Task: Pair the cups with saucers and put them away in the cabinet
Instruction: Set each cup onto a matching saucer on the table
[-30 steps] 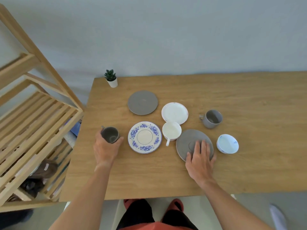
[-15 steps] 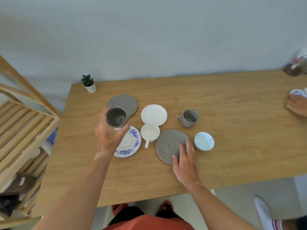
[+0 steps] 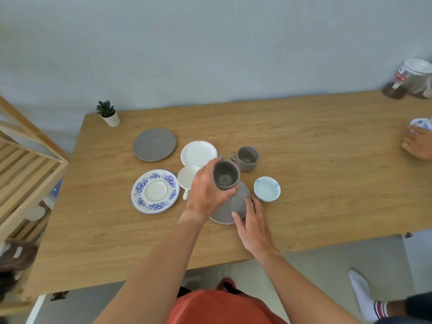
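Since the earlier frames, the left hand [image 3: 207, 192] has carried the dark grey cup [image 3: 225, 175] from the left edge of the table [image 3: 304, 183], across the blue-flowered saucer [image 3: 155, 191], and now holds it in the air above the near grey saucer [image 3: 230, 208]. Its fingers are curled round the cup's side. This cup stands upright, its axis vertical and its mouth facing up to the camera; where its handle points I cannot tell. The right hand [image 3: 253, 226] has slid back a little and rests with straight fingers on the near-right rim of that same saucer, holding nothing.

Taking the near grey saucer as landmark: the white cup [image 3: 188, 177] sits just to its left, partly hidden by the left hand, its handle pointing toward the person. Further left lies the blue-flowered saucer. Behind the landmark are the white saucer [image 3: 198, 153] and the second grey cup [image 3: 246, 158], upright with its handle to the left. Just right of it stands the small blue-and-white cup [image 3: 267, 189]. Far behind and to the left lies the other grey saucer [image 3: 154, 144], and beyond that a small potted plant [image 3: 108, 113]. The wooden shelf [image 3: 25, 164] is well to the left of the landmark.
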The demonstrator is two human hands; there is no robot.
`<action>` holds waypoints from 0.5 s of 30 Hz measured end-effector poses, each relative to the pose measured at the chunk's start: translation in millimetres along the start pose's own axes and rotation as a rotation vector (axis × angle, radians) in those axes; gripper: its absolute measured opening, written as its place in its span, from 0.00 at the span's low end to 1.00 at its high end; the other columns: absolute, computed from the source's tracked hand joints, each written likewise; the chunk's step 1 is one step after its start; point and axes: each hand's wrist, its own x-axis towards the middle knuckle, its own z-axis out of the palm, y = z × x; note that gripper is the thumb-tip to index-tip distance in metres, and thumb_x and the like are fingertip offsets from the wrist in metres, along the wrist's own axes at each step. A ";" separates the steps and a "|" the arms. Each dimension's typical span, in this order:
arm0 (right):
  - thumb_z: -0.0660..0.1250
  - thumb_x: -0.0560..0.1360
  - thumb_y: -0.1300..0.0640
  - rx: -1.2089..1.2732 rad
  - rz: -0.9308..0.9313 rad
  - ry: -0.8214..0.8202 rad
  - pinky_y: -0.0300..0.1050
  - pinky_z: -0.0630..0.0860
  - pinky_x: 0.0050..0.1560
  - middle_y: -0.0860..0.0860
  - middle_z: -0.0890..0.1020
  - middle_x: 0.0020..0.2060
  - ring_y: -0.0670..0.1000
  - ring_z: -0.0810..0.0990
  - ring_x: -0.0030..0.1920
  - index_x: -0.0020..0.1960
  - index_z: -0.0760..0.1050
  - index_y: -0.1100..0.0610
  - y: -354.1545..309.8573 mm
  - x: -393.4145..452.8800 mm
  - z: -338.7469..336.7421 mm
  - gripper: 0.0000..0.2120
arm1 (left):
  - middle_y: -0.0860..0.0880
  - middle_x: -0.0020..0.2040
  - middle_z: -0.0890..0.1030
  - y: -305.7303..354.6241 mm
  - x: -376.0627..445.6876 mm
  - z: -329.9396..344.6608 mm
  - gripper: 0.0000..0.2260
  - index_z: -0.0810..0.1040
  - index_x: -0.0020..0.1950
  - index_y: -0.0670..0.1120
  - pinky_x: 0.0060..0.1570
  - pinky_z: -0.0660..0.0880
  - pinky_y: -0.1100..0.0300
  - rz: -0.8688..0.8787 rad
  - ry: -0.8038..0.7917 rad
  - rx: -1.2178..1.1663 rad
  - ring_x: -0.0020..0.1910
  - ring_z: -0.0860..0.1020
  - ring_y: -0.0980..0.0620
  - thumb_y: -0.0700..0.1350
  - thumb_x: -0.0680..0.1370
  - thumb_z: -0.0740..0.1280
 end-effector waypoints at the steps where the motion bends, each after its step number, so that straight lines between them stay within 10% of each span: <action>1: 0.64 0.80 0.47 0.004 -0.003 -0.005 0.49 0.64 0.74 0.54 0.63 0.75 0.54 0.63 0.75 0.75 0.62 0.57 0.7 -0.2 -0.8 0.28 | 0.54 0.59 0.80 0.2 -3.4 5.1 0.37 0.71 0.68 0.50 0.58 0.76 0.54 -0.001 -0.035 0.005 0.59 0.78 0.54 0.57 0.62 0.79; 15: 0.68 0.78 0.50 0.213 0.016 -0.041 0.42 0.54 0.77 0.48 0.58 0.79 0.46 0.55 0.79 0.81 0.54 0.53 13.0 -3.9 0.4 0.37 | 0.51 0.60 0.80 -15.1 -27.0 31.0 0.37 0.69 0.68 0.48 0.59 0.76 0.58 -0.133 -0.167 0.030 0.60 0.77 0.53 0.53 0.63 0.80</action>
